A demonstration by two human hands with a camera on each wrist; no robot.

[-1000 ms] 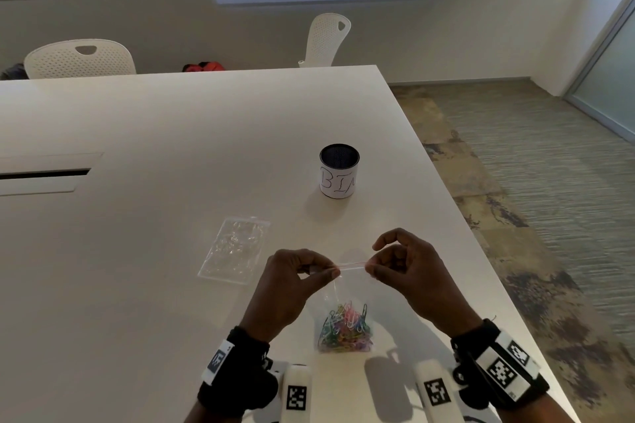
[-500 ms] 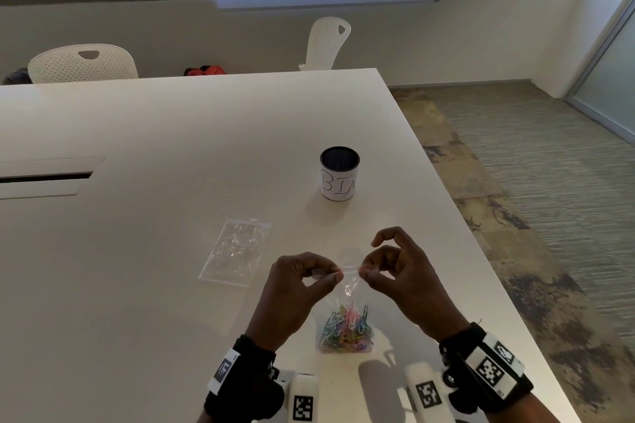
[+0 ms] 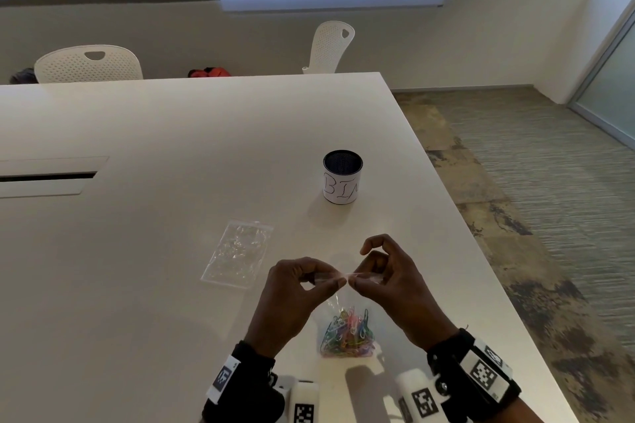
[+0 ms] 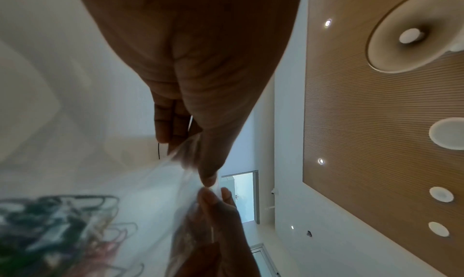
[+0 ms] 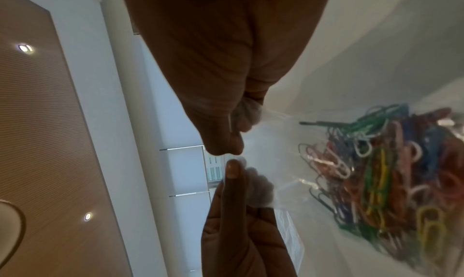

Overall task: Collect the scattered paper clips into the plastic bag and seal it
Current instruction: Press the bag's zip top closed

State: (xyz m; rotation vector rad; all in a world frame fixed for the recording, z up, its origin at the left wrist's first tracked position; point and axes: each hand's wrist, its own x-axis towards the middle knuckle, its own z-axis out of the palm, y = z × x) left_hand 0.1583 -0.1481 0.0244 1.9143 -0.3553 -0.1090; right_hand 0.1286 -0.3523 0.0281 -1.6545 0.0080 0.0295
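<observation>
Near the table's [image 3: 144, 251] right edge, I pinch the plastic bag's [image 3: 338, 311] top strip between left hand [image 3: 292, 295] and right hand [image 3: 395, 285], fingertips meeting to press it closed, paper clips [image 3: 348, 333] hanging inside.

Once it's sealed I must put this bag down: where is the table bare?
Bare: the wide table left of the empty bag, and beyond the cup. Crowded: between both hands and that bag.

Right hand [image 3: 395, 282] slid along bag top [image 3: 338, 276] to left hand [image 3: 295, 288].
</observation>
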